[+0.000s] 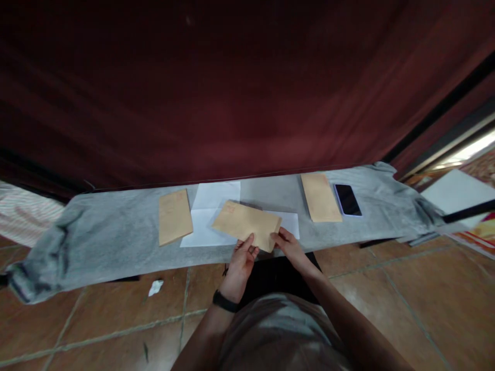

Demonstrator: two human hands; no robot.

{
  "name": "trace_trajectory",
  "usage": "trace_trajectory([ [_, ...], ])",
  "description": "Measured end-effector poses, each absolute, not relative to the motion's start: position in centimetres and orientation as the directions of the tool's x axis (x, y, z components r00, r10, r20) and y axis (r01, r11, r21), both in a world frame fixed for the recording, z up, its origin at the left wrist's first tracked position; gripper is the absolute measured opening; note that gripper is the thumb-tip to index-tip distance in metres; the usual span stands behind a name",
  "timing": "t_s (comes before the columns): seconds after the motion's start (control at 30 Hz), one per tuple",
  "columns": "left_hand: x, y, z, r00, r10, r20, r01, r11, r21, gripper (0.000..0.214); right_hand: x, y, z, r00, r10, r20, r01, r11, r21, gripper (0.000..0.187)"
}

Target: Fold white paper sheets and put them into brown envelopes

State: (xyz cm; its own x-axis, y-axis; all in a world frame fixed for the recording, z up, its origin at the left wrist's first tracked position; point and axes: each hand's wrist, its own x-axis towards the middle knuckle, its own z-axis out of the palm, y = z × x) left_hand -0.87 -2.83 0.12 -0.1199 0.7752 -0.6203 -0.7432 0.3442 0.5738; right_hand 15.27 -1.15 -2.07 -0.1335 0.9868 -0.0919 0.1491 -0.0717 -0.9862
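A tan paper envelope [244, 221] is held tilted over the table between both my hands. My left hand [242, 257] pinches its lower edge, thumb on top. At the right end, by the flap side, my right hand [288, 243] grips the corner with thumb and fingers. Beneath the envelope lie an unfolded white sheet [207, 226] with a crease and a folded white paper [290, 221], both partly covered by it. Further left sits a tan envelope or stack of them [175, 216]. Another tan envelope stack [320, 198] rests to the right.
A smartphone [348, 200] lies beside the right stack. Grey cloth [116, 232] covers the narrow table, which backs onto a dark red curtain [232, 103]. On the tiled floor is a crumpled white scrap [155, 287]. Papers [460, 196] stand at the far right.
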Motion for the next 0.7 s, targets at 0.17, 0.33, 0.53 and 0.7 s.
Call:
trace_trajectory([
  [0.17, -1.7, -3.3, -0.1, -0.079, 0.759, -0.647, -0.752, 0.381, 0.538, 0.035, 14.8, -1.3, -1.5, -0.171, 0.949, -0.267, -0.098, -0.286, -0.953, 0.033],
  [0.33, -1.6, -3.8, -0.6, -0.025, 0.769, -0.638, -0.712, 0.434, 0.552, 0.031, 15.2, -0.5, -1.4, -0.191, 0.947, -0.258, -0.082, -0.277, -0.957, 0.032],
  [0.53, -1.3, -6.0, -1.0, 0.123, 0.799, -0.589, -0.287, 0.596, 0.75, 0.032, 17.0, 0.8, -2.8, -0.069, 0.995, -0.073, 0.224, -0.056, -0.973, 0.025],
  [0.7, -2.8, -4.2, 1.4, 0.174, 0.975, 0.137, 0.579, -0.214, 0.787, 0.06, 17.6, 0.8, -3.2, -0.091, 0.994, -0.054, 0.274, -0.027, -0.961, 0.028],
])
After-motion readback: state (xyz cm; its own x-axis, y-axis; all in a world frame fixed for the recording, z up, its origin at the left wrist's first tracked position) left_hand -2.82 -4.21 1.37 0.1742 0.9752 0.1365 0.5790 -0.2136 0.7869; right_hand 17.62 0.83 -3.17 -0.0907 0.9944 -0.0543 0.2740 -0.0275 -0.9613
